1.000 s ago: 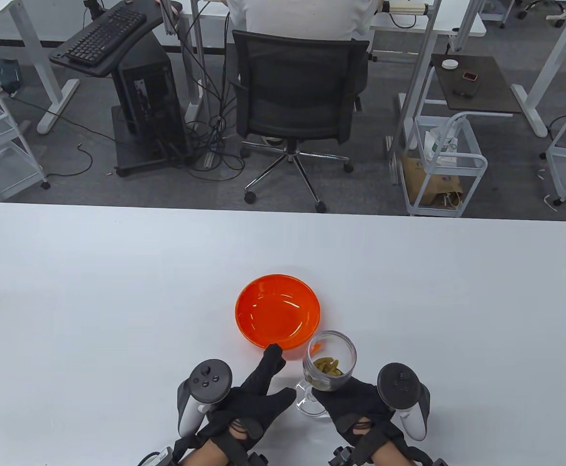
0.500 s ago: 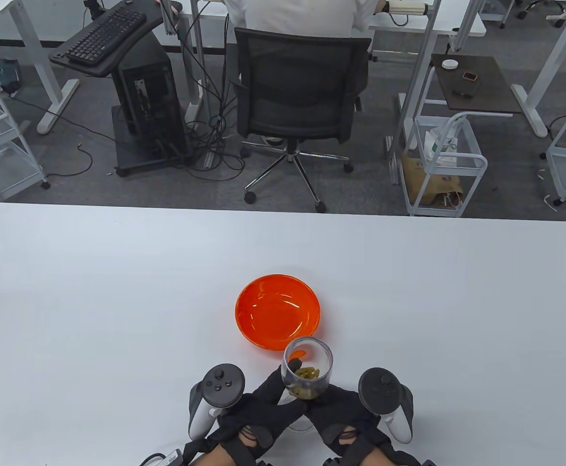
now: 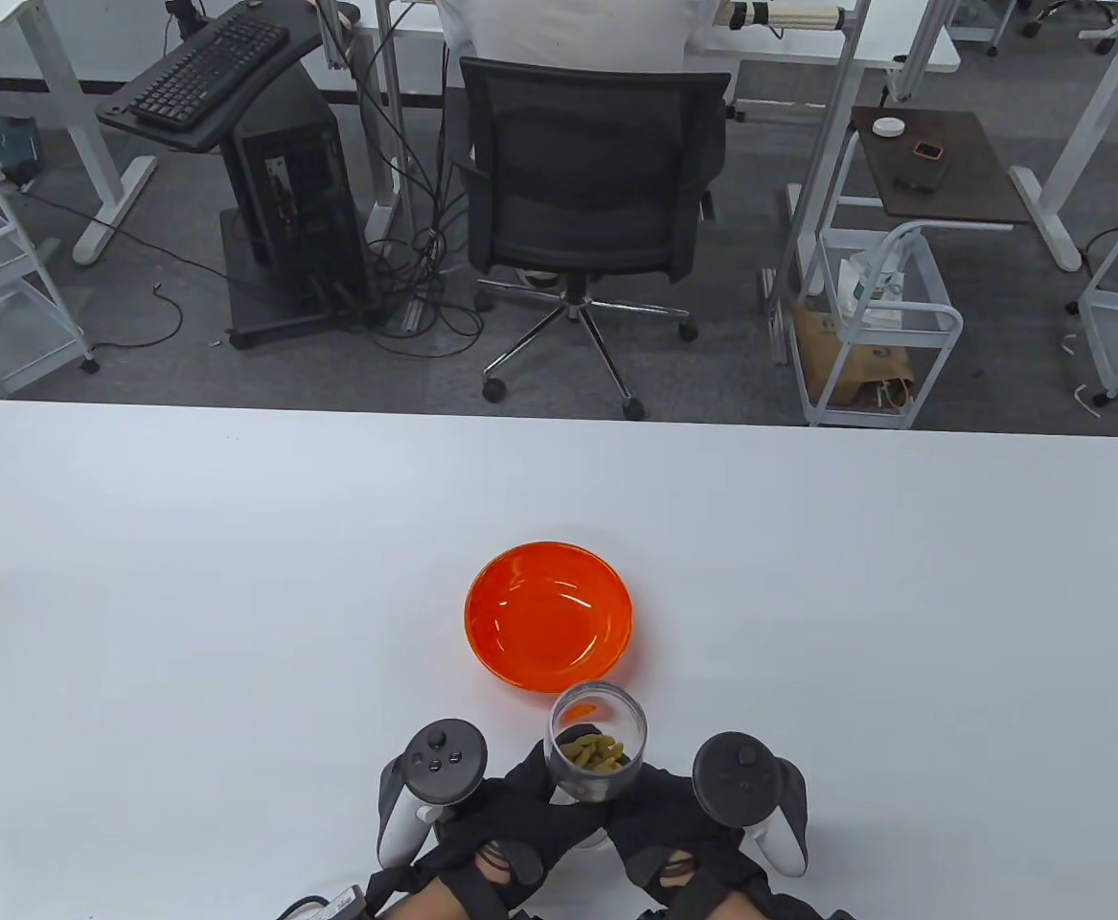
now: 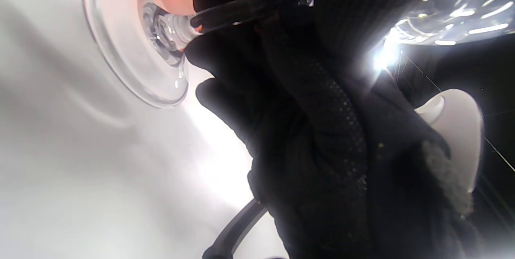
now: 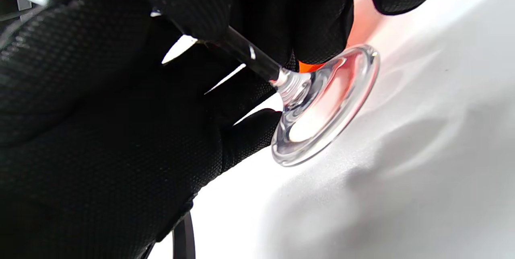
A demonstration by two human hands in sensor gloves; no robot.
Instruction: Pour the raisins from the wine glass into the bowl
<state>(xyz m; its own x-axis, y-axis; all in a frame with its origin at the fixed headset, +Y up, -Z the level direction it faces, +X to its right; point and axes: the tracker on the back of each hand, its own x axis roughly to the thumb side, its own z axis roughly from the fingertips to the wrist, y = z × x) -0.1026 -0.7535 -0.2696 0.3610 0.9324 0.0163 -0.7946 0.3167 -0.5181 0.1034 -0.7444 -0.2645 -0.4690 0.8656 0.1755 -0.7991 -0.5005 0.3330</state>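
Holding the clear glass (image 3: 596, 743) between them at the worktop's (image 3: 233, 594) near edge, both hands close on its thin stem, left hand (image 3: 511, 824) and right hand (image 3: 673, 824) pressed together beneath the bowl-shaped cup. Yellow-green raisins (image 3: 593, 752) lie heaped in its bottom, and its round foot (image 5: 326, 106) is lifted and tilted off the white surface. Just beyond stands the glossy orange bowl (image 3: 549, 615).
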